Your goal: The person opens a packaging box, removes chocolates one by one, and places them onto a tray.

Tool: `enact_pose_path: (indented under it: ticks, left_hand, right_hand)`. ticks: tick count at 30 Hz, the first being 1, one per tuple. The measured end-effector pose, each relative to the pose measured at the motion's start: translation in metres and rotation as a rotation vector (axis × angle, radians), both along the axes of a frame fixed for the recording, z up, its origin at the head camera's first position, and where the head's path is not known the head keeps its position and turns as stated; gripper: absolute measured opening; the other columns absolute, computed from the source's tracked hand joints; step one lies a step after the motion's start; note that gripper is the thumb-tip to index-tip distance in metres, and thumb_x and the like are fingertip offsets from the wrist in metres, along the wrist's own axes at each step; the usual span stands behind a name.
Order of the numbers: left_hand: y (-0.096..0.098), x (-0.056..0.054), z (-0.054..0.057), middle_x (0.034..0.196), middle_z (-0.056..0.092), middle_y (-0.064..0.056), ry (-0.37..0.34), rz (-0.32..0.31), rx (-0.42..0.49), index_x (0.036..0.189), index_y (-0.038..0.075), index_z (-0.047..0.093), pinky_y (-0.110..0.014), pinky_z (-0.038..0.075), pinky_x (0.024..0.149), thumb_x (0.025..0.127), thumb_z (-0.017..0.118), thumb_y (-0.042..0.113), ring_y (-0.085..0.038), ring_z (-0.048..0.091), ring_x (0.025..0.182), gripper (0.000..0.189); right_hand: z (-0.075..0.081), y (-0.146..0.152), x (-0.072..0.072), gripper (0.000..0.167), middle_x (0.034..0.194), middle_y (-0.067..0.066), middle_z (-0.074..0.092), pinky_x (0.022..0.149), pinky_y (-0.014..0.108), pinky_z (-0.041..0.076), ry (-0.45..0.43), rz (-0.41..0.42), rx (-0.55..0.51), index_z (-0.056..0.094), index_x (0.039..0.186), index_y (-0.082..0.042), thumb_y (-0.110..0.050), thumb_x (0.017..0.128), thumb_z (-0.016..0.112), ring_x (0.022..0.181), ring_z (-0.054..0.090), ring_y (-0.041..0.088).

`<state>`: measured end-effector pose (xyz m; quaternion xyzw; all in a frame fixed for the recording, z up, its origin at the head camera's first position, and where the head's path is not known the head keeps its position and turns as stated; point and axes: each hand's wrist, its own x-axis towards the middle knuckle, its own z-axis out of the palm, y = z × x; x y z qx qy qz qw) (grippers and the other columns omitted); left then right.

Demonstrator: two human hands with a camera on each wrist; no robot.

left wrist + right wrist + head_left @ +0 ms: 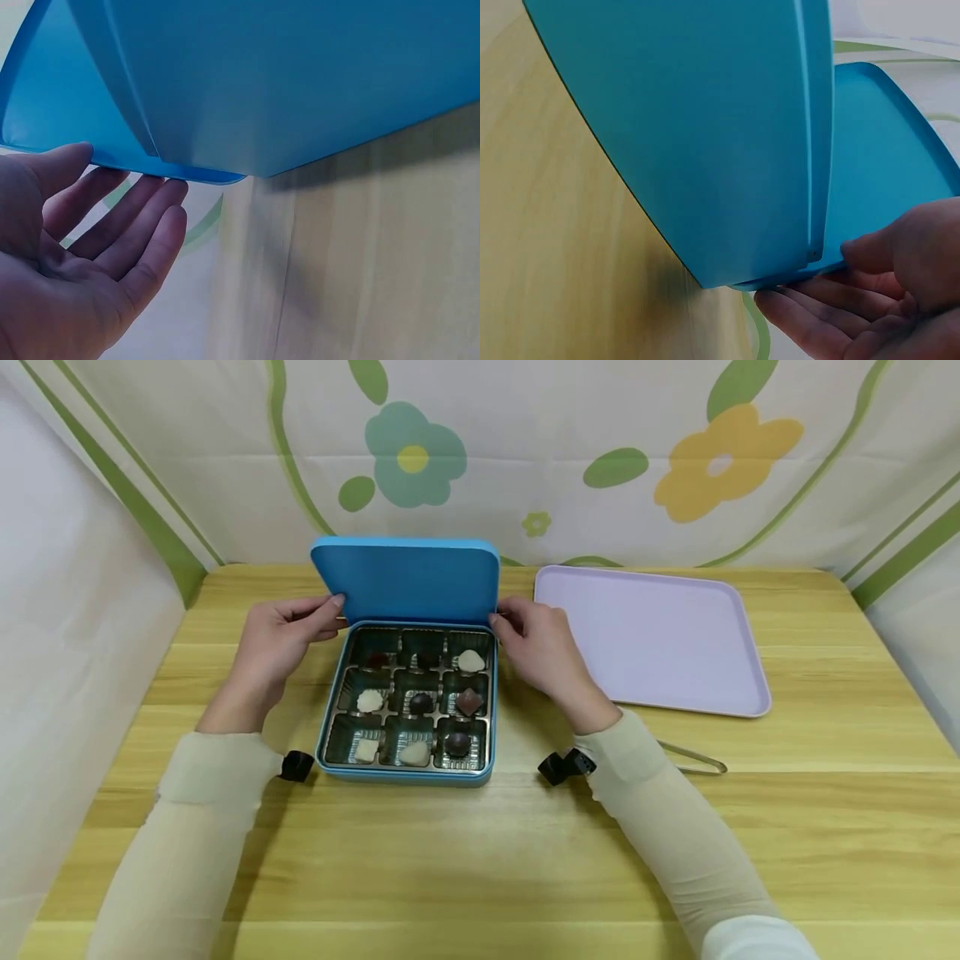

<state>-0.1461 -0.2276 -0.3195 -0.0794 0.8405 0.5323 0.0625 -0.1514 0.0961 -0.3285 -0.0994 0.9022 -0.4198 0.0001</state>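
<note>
Creased cream sleeves [176, 852]; left grip [272, 647], right grip [549, 653] pinch smooth, round-cornered blue lid [412, 581].

Head view: moderate, diffuse light; faint pale sheen on the yellow wood-grain tabletop [517, 852], soft shadow beside the cream-sleeved left forearm [180, 852]. Back compartments of the square blue tin [405, 779] dark, contents indistinct. Wrist views dimmer, fine detail soft; blurry-edged shadows beside the tin.
</note>
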Motion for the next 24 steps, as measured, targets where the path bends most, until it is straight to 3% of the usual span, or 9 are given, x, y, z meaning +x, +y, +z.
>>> enact_pose_path:
  ticks: [5, 12, 16, 19, 24]
  left_hand:
    - [0.001, -0.005, 0.001, 0.149, 0.068, -0.014, -0.022, -0.006, -0.002, 0.148, 0.011, 0.067, -0.052, 0.046, 0.123, 0.100, 0.069, 0.057, -0.005, 0.075, 0.107, 0.066]
    - [0.000, -0.007, -0.007, 0.154, 0.063, -0.014, -0.021, -0.041, 0.015, 0.154, 0.013, 0.061, -0.046, 0.048, 0.122, 0.107, 0.067, 0.040, 0.005, 0.072, 0.101, 0.054]
    - [0.001, -0.008, -0.010, 0.153, 0.064, -0.014, 0.019, -0.044, 0.002, 0.153, 0.013, 0.061, -0.027, 0.057, 0.108, 0.107, 0.068, 0.036, 0.010, 0.071, 0.096, 0.052]
    - [0.002, -0.009, -0.012, 0.151, 0.065, -0.015, 0.023, -0.047, -0.020, 0.153, 0.013, 0.062, -0.014, 0.057, 0.094, 0.107, 0.069, 0.036, 0.010, 0.070, 0.095, 0.051]
    - [0.002, -0.011, -0.015, 0.154, 0.064, -0.013, -0.014, -0.068, -0.075, 0.155, 0.015, 0.059, -0.007, 0.053, 0.089, 0.108, 0.066, 0.036, 0.004, 0.064, 0.111, 0.051]
  right_hand:
    - [-0.001, 0.000, 0.000, 0.030, 0.118, 0.015, 0.080, 0.095, 0.046, 0.058, -0.022, -0.024, 0.018, 0.074, 0.130, -0.002, -0.019, 0.110, 0.060, 0.104, 0.072, 0.029]
    - [-0.004, 0.001, -0.002, 0.034, 0.127, 0.017, 0.079, 0.104, 0.047, 0.060, -0.062, -0.038, -0.007, 0.070, 0.139, -0.002, -0.018, 0.109, 0.062, 0.117, 0.077, 0.030]
    - [-0.006, 0.001, -0.002, 0.033, 0.127, 0.018, 0.078, 0.103, 0.047, 0.061, -0.048, -0.056, -0.032, 0.071, 0.137, -0.002, -0.018, 0.109, 0.062, 0.118, 0.077, 0.030]
    - [-0.009, 0.000, -0.002, 0.032, 0.128, 0.018, 0.078, 0.103, 0.046, 0.061, -0.038, -0.066, -0.046, 0.071, 0.135, -0.001, -0.017, 0.109, 0.062, 0.118, 0.077, 0.030]
    - [-0.010, -0.002, -0.001, 0.037, 0.131, 0.019, 0.077, 0.105, 0.046, 0.060, -0.046, -0.038, -0.047, 0.068, 0.141, -0.002, -0.022, 0.111, 0.060, 0.121, 0.075, 0.031]
